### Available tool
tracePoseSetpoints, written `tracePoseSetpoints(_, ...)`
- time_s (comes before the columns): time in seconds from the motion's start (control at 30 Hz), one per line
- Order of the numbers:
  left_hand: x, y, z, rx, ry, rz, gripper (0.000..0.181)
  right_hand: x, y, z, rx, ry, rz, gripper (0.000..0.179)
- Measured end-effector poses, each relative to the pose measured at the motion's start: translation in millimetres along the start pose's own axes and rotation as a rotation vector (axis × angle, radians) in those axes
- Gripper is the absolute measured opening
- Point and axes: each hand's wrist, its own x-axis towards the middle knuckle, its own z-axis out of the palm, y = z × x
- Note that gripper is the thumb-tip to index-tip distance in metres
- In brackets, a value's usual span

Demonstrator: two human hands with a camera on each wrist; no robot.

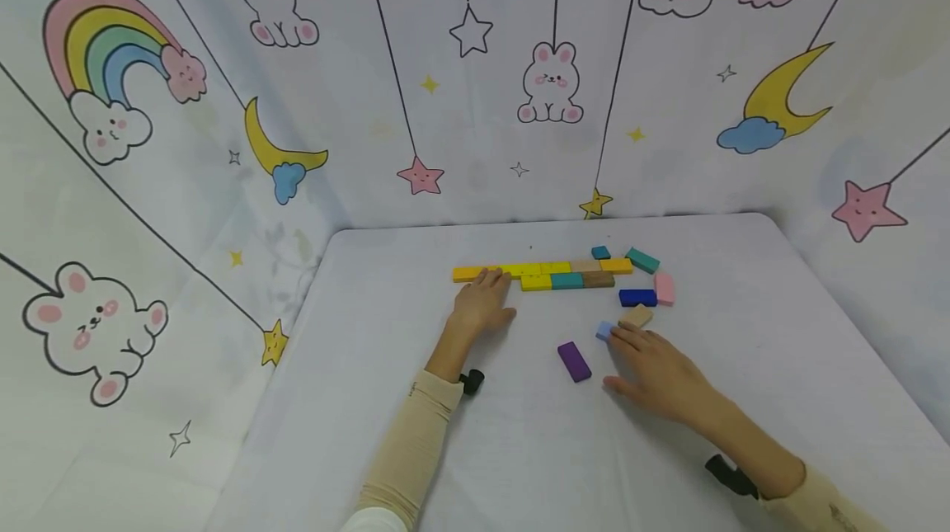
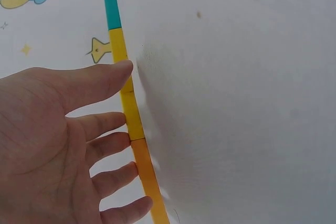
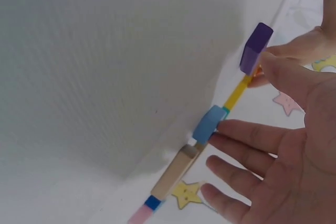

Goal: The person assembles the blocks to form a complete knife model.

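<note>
My left hand (image 1: pixel 484 301) lies at the left part of a row of blocks, fingers extended. In the left wrist view its fingertips (image 2: pixel 123 119) meet the side of the yellow block (image 2: pixel 135 121) and the orange block (image 2: pixel 148 177). My right hand (image 1: pixel 660 371) rests low over the table, fingers spread. Its fingertips touch or nearly touch a small light blue block (image 1: pixel 604 331). Just behind that lies a tan block (image 1: pixel 637 317). A purple block (image 1: pixel 574 361) sits apart, left of the right thumb. Neither hand grips anything.
The row continues right with a teal block (image 1: pixel 567 280) and a brown block (image 1: pixel 598 279). Beyond the right hand lie a dark blue block (image 1: pixel 637 298), a pink block (image 1: pixel 664 289) and a green block (image 1: pixel 642 260). A patterned curtain (image 1: pixel 490 128) borders the white table (image 1: pixel 356 334).
</note>
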Motion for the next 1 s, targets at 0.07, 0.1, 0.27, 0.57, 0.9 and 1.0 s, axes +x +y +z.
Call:
tracePoseSetpoints(0.07,0.7,-0.1,0.5,0.006,-0.002,-0.003,0.073,3.8,3.3,0.1,-0.007,0.007,-0.016,0.073)
tracePoseSetpoints(0.1,0.6,0.1,0.2,0.008,-0.003,-0.005,0.074,5.9,4.9,0.6,-0.010,0.011,-0.022,0.072)
tracePoseSetpoints(0.27,0.3,0.5,0.1,0.009,0.001,-0.004,0.074,14.1,10.1,2.4,-0.021,0.032,-0.035,0.072)
tracePoseSetpoints(0.57,1.9,0.3,0.5,0.019,-0.016,-0.006,0.073,25.9,12.6,0.4,-0.076,0.034,-0.034,0.071)
tracePoseSetpoints(0.9,1.1,0.0,1.3,0.011,0.001,0.004,0.072,38.8,15.2,-3.5,-0.075,-0.037,0.063,0.072)
tracePoseSetpoints(1.0,-0.2,0.3,0.6,0.011,0.015,0.007,0.072,42.8,17.4,-3.8,-0.086,-0.033,0.074,0.072)
